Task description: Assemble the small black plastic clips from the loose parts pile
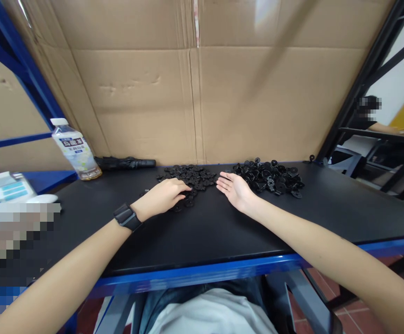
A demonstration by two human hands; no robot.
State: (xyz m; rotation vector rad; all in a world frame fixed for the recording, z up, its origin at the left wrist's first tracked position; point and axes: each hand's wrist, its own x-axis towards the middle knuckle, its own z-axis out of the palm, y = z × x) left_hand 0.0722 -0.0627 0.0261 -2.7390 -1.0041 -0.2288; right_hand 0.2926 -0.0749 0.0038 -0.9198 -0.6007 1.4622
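Note:
Black round plastic parts with holes, like small discs, lie in a left pile (197, 176) on the black tabletop. My left hand (165, 195), with a dark band on its wrist, reaches palm down over the near left side of this pile. Its fingers bend toward the parts, with a gap between thumb and index finger; no part shows in it. Between the two piles, my right hand (235, 190) is open, palm turned to the left and fingers stretched out. Nothing lies in it. Just behind and beside it is a right pile (266, 176) of black parts, some with stems.
A drink bottle (78, 150) and a folded black umbrella (127, 163) stand and lie at the back left. Cardboard (146, 93) walls the rear. A white device (9, 188) sits far left. The blue table edge (202, 273) runs before me; a person (364, 116) works beyond the right frame.

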